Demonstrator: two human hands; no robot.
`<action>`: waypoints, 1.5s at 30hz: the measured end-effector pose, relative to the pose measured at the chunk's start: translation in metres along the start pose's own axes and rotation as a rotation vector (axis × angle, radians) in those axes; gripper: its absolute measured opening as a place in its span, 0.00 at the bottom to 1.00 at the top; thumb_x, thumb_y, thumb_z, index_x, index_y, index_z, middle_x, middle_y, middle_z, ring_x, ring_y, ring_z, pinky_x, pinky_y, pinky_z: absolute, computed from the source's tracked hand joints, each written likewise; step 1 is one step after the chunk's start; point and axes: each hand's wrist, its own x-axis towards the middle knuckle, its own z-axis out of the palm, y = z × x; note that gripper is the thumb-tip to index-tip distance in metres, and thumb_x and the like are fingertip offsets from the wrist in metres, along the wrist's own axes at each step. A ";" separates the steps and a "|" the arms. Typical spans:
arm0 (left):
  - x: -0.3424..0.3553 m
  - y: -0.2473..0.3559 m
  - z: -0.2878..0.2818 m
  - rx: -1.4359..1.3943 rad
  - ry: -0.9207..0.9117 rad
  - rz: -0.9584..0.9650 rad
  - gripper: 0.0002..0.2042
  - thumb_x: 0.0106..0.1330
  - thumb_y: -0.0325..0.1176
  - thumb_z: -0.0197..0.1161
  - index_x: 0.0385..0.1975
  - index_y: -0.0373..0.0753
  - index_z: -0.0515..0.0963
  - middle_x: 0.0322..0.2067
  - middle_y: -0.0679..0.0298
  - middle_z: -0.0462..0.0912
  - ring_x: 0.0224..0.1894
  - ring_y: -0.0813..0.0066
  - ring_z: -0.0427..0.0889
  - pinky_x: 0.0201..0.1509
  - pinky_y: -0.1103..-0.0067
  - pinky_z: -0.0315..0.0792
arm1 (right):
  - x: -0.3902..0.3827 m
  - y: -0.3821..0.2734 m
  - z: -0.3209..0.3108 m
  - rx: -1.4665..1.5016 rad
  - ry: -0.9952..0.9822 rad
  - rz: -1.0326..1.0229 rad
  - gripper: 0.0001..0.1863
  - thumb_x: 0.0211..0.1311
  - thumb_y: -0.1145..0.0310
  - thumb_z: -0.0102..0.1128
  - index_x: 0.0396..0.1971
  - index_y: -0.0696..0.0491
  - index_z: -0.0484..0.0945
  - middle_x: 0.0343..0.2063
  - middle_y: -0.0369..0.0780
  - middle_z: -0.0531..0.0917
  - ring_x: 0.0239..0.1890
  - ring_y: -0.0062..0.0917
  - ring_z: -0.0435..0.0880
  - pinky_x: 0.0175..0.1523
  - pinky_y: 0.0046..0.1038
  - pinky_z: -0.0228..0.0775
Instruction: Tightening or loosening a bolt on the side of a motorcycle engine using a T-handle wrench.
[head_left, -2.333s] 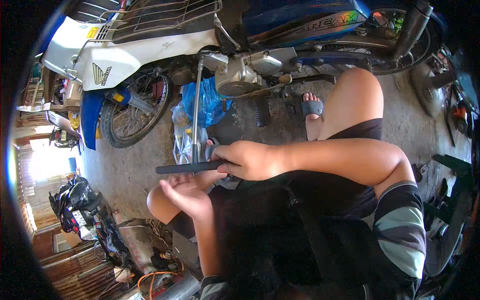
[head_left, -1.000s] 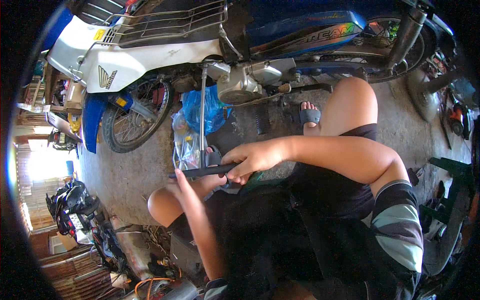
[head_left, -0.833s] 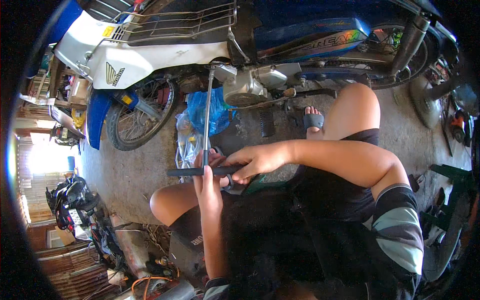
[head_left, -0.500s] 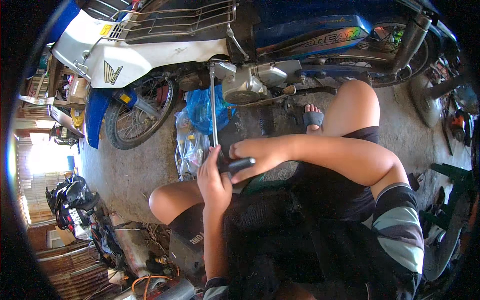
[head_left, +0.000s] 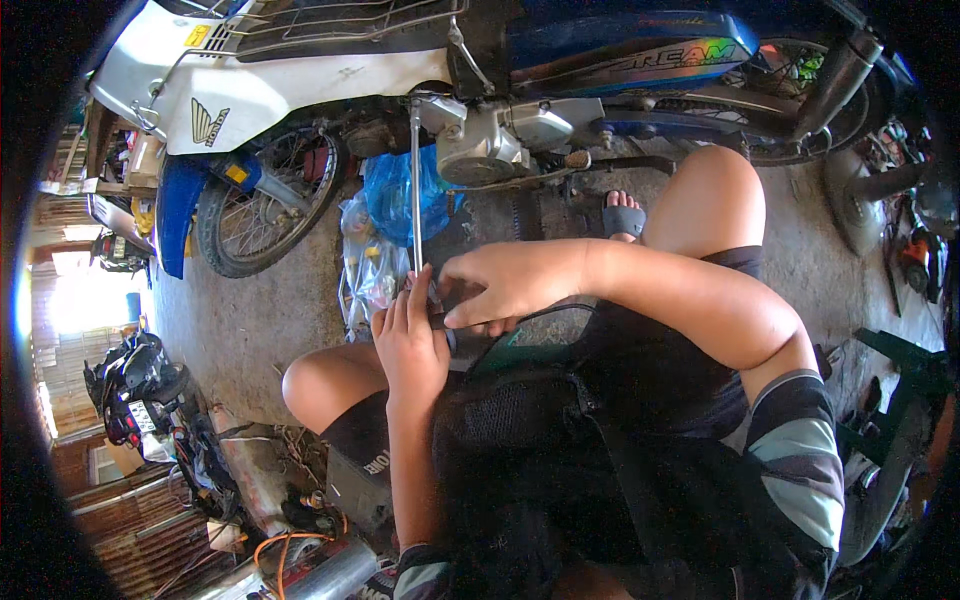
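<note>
A long chrome bar (head_left: 416, 200) runs from beside the silver engine (head_left: 490, 150) of a motorcycle down to my hands. Its lower end carries a wrench with a black handle (head_left: 438, 320). My left hand (head_left: 412, 335) is wrapped round this lower end, fingers lying along the bar. Over the black handle, my right hand (head_left: 505, 290) is closed with its thumb pressed on it, covering most of it. The wrench's head is hidden between my hands. The bar's far tip meets the engine's front side, too small to make out.
Behind the bar lie a blue plastic bag (head_left: 400, 195) and a clear bag with bottles (head_left: 370, 275). The motorcycle's front wheel (head_left: 268, 210) is at the left, its kick lever (head_left: 577, 160) near my foot. Another motorcycle (head_left: 140, 400) stands far left.
My right hand has shifted over the black handle, which stuck out below it before and is now mostly covered. The whole view has moved slightly, with the bar still at the engine.
</note>
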 end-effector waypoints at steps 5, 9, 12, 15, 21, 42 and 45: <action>0.005 0.001 -0.007 -0.137 0.086 -0.058 0.32 0.41 0.23 0.55 0.55 0.37 0.62 0.35 0.56 0.74 0.39 0.57 0.72 0.45 0.67 0.60 | 0.000 0.004 0.008 -0.153 0.038 -0.124 0.23 0.58 0.65 0.49 0.50 0.62 0.61 0.25 0.39 0.76 0.24 0.21 0.74 0.30 0.23 0.67; -0.003 -0.009 -0.012 -0.175 0.284 -0.253 0.41 0.39 0.24 0.61 0.59 0.33 0.52 0.47 0.51 0.63 0.56 0.54 0.60 0.61 0.64 0.51 | -0.004 0.005 0.013 -0.091 0.152 -0.267 0.23 0.57 0.68 0.47 0.52 0.59 0.59 0.27 0.40 0.75 0.28 0.20 0.73 0.33 0.23 0.66; -0.010 -0.019 -0.008 -0.323 0.293 -0.385 0.50 0.38 0.35 0.71 0.61 0.35 0.44 0.54 0.47 0.51 0.58 0.49 0.54 0.59 0.60 0.51 | -0.004 0.006 0.015 -0.091 0.184 -0.326 0.22 0.57 0.69 0.47 0.52 0.58 0.58 0.27 0.39 0.75 0.28 0.20 0.73 0.33 0.23 0.66; -0.020 -0.028 -0.006 -0.634 0.220 -0.490 0.52 0.42 0.38 0.70 0.62 0.34 0.36 0.57 0.45 0.45 0.58 0.49 0.56 0.57 0.63 0.57 | -0.004 0.007 0.015 -0.050 0.162 -0.323 0.22 0.57 0.69 0.47 0.52 0.57 0.58 0.27 0.39 0.75 0.29 0.20 0.73 0.34 0.24 0.66; -0.024 -0.056 -0.019 -2.305 0.103 -0.595 0.22 0.63 0.32 0.48 0.55 0.30 0.54 0.53 0.47 0.63 0.53 0.58 0.67 0.53 0.63 0.67 | 0.001 0.011 0.016 -0.114 0.136 -0.258 0.25 0.54 0.70 0.52 0.52 0.56 0.58 0.25 0.41 0.76 0.29 0.21 0.75 0.35 0.26 0.66; 0.023 0.024 -0.011 -0.948 0.099 -0.004 0.10 0.61 0.19 0.46 0.42 0.35 0.66 0.32 0.59 0.73 0.34 0.76 0.72 0.40 0.82 0.66 | 0.078 0.073 0.036 -0.505 0.287 -0.566 0.18 0.46 0.63 0.56 0.37 0.57 0.72 0.27 0.50 0.77 0.34 0.44 0.77 0.38 0.38 0.69; 0.027 0.017 -0.013 -0.810 0.305 0.058 0.10 0.61 0.18 0.47 0.42 0.34 0.66 0.27 0.60 0.71 0.28 0.74 0.71 0.36 0.81 0.67 | 0.084 0.064 0.031 -0.517 0.242 -0.294 0.20 0.46 0.61 0.57 0.39 0.56 0.73 0.31 0.50 0.79 0.34 0.43 0.78 0.38 0.36 0.69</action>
